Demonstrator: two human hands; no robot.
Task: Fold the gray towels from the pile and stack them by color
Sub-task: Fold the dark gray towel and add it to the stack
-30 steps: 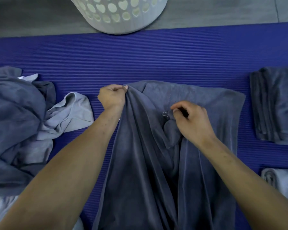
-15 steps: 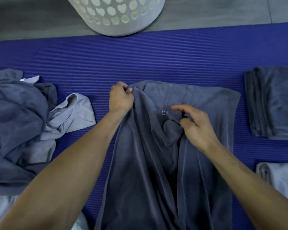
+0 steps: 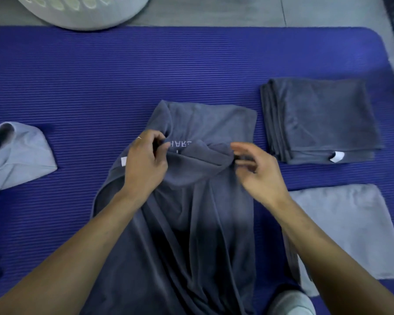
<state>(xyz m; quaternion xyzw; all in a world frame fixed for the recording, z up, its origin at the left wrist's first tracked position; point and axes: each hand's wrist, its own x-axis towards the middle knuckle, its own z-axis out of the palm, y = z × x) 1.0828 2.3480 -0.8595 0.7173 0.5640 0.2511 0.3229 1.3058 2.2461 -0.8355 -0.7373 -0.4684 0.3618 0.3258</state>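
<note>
A blue ribbed mat (image 3: 100, 83) lies over a gray floor, with the rim of a white laundry basket (image 3: 82, 14) at its far edge. Centre: the dark gray towel (image 3: 205, 223) I am folding, its far end spread flat on the mat, its near end running down toward me in long pleats. My left hand (image 3: 143, 164) pinches a bunched ridge of this towel beside its white lettering; a second ago it gripped the towel's far left corner, so it has come inward and nearer to me. My right hand (image 3: 257, 171) has its fingers curled at the other end of the same ridge; motion blur hides the fingertips, and I cannot tell whether they grip the cloth or have just let go. Both hands now sit close together on the gather, which I judge to be a regrip before shaking the towel flat, not a fold yet made. Right: a stack of folded dark gray towels (image 3: 323, 119) with a white tag showing, and nearer me a folded light gray towel (image 3: 346, 228), well apart from it. Left: an unfolded light gray towel (image 3: 16, 155) from the pile. Sorting by shade is begun; this towel belongs on the dark stack.
</note>
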